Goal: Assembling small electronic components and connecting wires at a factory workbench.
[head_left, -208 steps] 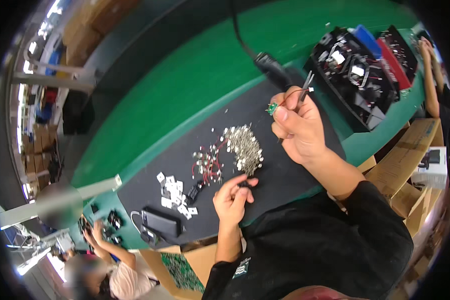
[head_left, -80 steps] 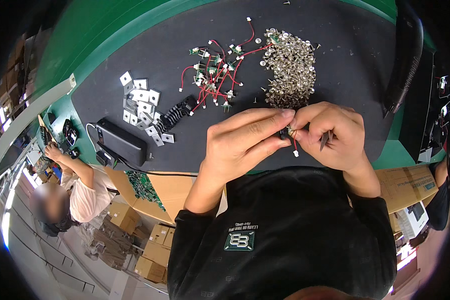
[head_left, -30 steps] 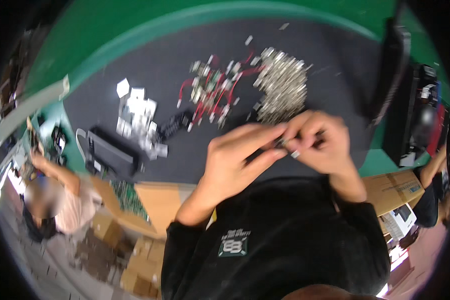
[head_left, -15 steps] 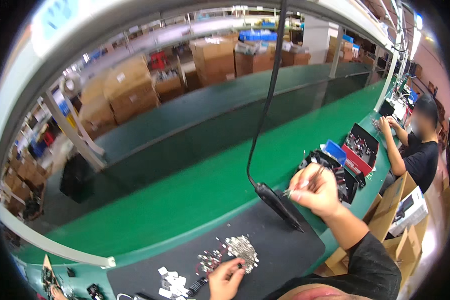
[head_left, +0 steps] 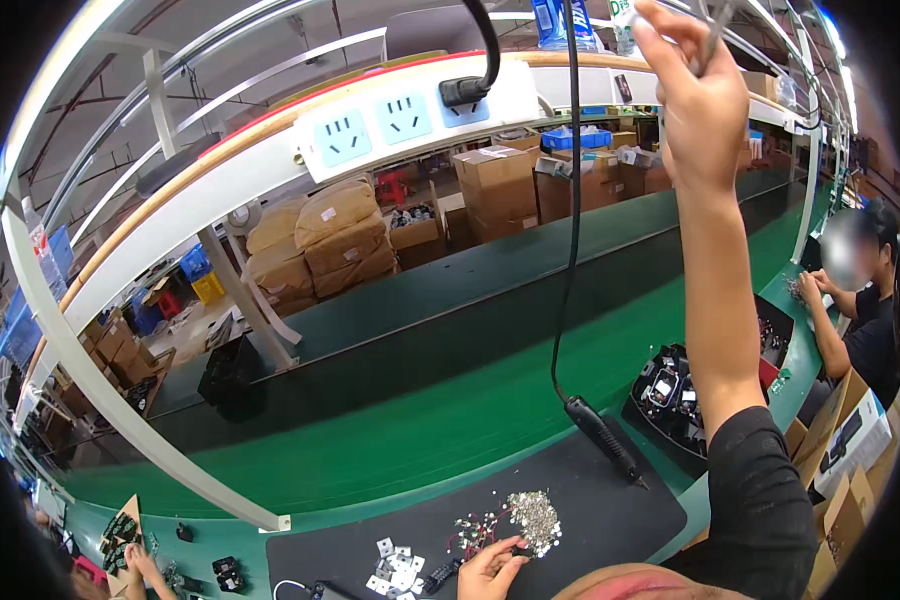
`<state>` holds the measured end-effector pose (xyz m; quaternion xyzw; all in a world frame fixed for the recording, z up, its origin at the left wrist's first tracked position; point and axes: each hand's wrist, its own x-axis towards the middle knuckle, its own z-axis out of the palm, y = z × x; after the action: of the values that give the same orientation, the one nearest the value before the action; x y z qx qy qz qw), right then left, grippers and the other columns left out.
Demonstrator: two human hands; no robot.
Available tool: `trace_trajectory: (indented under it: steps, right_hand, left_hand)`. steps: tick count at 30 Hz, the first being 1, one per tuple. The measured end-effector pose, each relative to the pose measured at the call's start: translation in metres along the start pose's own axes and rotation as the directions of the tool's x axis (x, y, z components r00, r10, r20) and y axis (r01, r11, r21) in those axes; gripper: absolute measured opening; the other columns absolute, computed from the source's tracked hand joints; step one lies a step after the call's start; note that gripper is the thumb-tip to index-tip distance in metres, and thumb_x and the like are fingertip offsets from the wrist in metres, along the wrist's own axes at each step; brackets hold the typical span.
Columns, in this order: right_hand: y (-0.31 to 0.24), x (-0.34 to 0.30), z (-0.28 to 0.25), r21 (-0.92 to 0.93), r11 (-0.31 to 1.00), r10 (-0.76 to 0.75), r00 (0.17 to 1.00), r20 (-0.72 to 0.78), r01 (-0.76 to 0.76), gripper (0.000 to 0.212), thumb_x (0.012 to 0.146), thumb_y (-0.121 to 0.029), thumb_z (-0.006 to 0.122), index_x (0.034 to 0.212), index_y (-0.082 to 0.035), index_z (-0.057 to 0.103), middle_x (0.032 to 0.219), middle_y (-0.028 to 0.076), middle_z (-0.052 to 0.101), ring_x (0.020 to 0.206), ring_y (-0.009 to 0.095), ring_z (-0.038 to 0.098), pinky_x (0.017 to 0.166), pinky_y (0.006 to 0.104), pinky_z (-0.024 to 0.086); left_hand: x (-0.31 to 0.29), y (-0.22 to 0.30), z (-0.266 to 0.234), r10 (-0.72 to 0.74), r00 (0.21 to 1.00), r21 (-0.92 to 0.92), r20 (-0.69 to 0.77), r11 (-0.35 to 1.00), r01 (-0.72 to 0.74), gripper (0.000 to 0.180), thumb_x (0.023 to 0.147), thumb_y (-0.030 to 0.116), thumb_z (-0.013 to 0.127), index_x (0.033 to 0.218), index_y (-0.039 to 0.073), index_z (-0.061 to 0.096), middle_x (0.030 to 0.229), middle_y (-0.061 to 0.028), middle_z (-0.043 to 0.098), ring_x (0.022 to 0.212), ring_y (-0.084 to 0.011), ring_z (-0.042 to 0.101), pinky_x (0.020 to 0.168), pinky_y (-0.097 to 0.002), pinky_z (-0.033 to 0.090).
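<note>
My right hand [head_left: 705, 100] is raised high at the upper right, beside a bottle on the overhead shelf. Its fingers are closed around a slim grey metal tool that looks like tweezers [head_left: 715, 35]. At the bottom, my left hand [head_left: 490, 572] pinches a small black part [head_left: 521, 548] at the edge of a heap of small silver parts [head_left: 536, 520]. Small parts with red and black wires [head_left: 475, 532] lie to the left of the heap. A black corded pen-shaped tool [head_left: 605, 440] hangs with its tip at the dark mat [head_left: 590, 510].
White square pieces [head_left: 395, 570] lie on the mat's left. A black tray of parts [head_left: 665, 400] stands at the right. Ahead runs the green conveyor belt [head_left: 420, 400], below a socket strip [head_left: 400, 120]. A co-worker [head_left: 860, 290] sits at the far right.
My right hand has swung from above the bench up to shelf height, the metal tool still in it. The head view has tilted up, showing the sockets. My left hand stays by the heap.
</note>
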<state>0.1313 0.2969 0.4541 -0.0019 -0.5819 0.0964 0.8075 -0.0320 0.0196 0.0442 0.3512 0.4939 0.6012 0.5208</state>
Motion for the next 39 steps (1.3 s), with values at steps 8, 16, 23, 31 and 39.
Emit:
trace_trajectory:
  steps: [8, 16, 23, 31, 39]
  right_hand:
    - [-0.059, -0.173, -0.062, -0.099, 0.994, -0.011, 0.963, 0.27, 0.039, 0.02, 0.078, 0.005, 0.064, 0.089, -0.005, 0.05, 0.094, 0.014, 0.055, 0.078, 0.011, 0.049, 0.059, 0.0167, 0.038]
    - [-0.041, -0.273, -0.116, 0.076, 0.491, 0.785, 0.479, 0.392, -0.868, 0.016, 0.089, -0.012, 0.058, 0.099, 0.0, 0.056, 0.083, 0.01, 0.06, 0.051, 0.002, 0.036, 0.045, 0.0155, 0.027]
    - [-0.058, -0.376, -0.123, -0.608, 0.3, 0.894, -0.006, 0.448, -0.735, 0.008, 0.087, -0.007, 0.062, 0.089, 0.0, 0.066, 0.07, -0.001, 0.061, 0.057, 0.0, 0.046, 0.05, 0.0181, 0.034]
    - [-0.048, -0.406, -0.069, -0.675, 0.523, 0.737, -0.122, 0.665, -0.52, 0.015, 0.078, -0.008, 0.069, 0.091, -0.003, 0.067, 0.078, 0.006, 0.065, 0.058, 0.014, 0.057, 0.052, 0.0263, 0.043]
    - [0.03, -0.415, -0.019, -0.685, 0.467, 0.784, -0.097, 0.614, -0.56, 0.023, 0.079, -0.017, 0.069, 0.097, -0.004, 0.065, 0.088, 0.012, 0.066, 0.08, 0.028, 0.064, 0.073, 0.0337, 0.05]
  left_hand:
    - [-0.029, -0.02, 0.002, 0.099, 0.994, 0.162, -0.052, 0.983, -0.089, 0.032, 0.086, -0.004, 0.06, 0.117, -0.003, 0.057, 0.105, -0.0143, 0.066, 0.087, -0.0161, 0.066, 0.079, -0.0286, 0.053]
    - [-0.024, -0.022, -0.012, 0.24, 0.971, 0.51, -0.011, 0.837, -0.201, 0.025, 0.083, -0.001, 0.06, 0.109, -0.003, 0.061, 0.096, -0.0109, 0.067, 0.079, -0.0137, 0.065, 0.073, -0.0265, 0.053]
    - [-0.025, -0.032, -0.01, 0.242, 0.967, 0.509, -0.081, 0.844, -0.168, 0.033, 0.076, -0.001, 0.069, 0.108, 0.001, 0.063, 0.096, -0.0114, 0.066, 0.072, -0.0158, 0.064, 0.066, -0.0271, 0.053]
    - [-0.033, -0.034, -0.015, 0.241, 0.969, 0.474, -0.06, 0.861, -0.185, 0.033, 0.075, 0.0, 0.07, 0.107, 0.001, 0.063, 0.094, -0.0106, 0.066, 0.07, -0.0152, 0.064, 0.064, -0.0264, 0.053]
    - [-0.027, -0.032, -0.019, 0.212, 0.974, 0.399, -0.084, 0.903, -0.162, 0.034, 0.074, -0.003, 0.069, 0.107, -0.001, 0.063, 0.093, -0.0109, 0.067, 0.069, -0.014, 0.063, 0.064, -0.0253, 0.052]
